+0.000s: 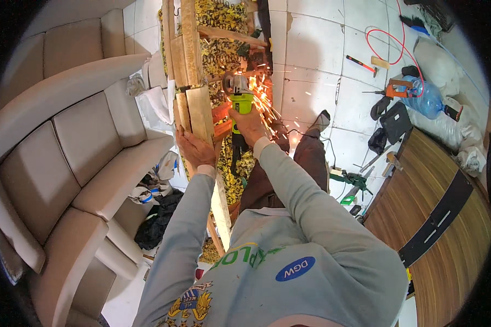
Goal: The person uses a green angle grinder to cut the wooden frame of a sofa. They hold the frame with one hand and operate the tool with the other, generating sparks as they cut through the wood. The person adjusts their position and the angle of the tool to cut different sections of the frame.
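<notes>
Filling the stretch from 8 to 10 o'clock, a beige sofa [87,131] stands with its seat toward the middle. Just beside it at 10 o'clock lies a whitish plastic bag [157,106]; what it holds cannot be made out. Black cloth [161,220] is heaped at 8 o'clock. Near the centre, toward 10 o'clock, the left hand [196,150] rests on a pale wooden board [200,115] at a wooden frame [189,49], which reaches up between 11 and 12 o'clock with yellow-and-black padding [218,16] showing inside it; how tightly those fingers close cannot be told. At 12 o'clock the right hand [249,125] is wrapped around the body of a green angle grinder [241,103]. Orange sparks [264,103] spread on its 3 o'clock side. A hammer [361,64] lies between 1 and 2 o'clock. Toward 3 o'clock sits a black case [395,121], its contents out of sight. At 2 o'clock an orange drill [401,89] lies next to a big bluish bottle [428,102] on its side; whether liquid is in it cannot be told. A wood-grained cabinet [420,180] fills 3 to 4 o'clock.
</notes>
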The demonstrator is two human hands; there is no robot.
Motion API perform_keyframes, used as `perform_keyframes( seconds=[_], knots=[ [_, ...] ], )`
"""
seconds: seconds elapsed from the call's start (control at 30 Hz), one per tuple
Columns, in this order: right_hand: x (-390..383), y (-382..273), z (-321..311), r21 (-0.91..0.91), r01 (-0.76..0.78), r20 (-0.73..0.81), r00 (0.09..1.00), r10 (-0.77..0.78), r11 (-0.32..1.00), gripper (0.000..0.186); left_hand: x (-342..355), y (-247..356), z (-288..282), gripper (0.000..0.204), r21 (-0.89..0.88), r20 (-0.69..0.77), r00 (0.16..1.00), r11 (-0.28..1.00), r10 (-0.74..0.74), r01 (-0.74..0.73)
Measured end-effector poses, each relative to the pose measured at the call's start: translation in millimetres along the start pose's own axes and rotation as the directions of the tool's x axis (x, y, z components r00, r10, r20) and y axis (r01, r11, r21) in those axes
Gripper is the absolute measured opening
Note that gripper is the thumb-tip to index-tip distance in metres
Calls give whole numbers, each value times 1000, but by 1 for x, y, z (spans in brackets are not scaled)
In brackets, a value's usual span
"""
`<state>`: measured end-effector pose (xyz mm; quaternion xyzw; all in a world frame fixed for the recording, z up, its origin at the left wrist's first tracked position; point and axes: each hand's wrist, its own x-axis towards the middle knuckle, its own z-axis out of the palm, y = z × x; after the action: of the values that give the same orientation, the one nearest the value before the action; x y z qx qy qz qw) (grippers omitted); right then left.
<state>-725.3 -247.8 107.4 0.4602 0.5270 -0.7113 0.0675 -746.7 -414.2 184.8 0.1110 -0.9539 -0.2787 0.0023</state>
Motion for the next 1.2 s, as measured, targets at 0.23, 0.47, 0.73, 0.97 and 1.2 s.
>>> perform_keyframes(
  seconds=[0.23,0.47,0.73,0.97,1.2],
  knots=[
    [9,6,0,-13,21,-19,1000,-21,1000,51,1,-6,2,54,-15,-12,1000,1000,3,-3],
    [37,22,-12,132,-89,-44,994,96,987,48,3,12,6,53,-46,-41,999,999,-3,1],
    [3,-6,-4,-21,-19,-27,999,19,1000,53,2,-6,6,54,-71,-47,999,997,-9,5],
    [2,-23,-16,-280,-59,-145,989,19,958,63,4,-7,4,55,-26,-53,998,999,18,-19],
    [55,28,-56,-283,-66,-206,979,6,957,59,3,-6,1,54,-37,-39,999,999,-2,0]
  ],
)
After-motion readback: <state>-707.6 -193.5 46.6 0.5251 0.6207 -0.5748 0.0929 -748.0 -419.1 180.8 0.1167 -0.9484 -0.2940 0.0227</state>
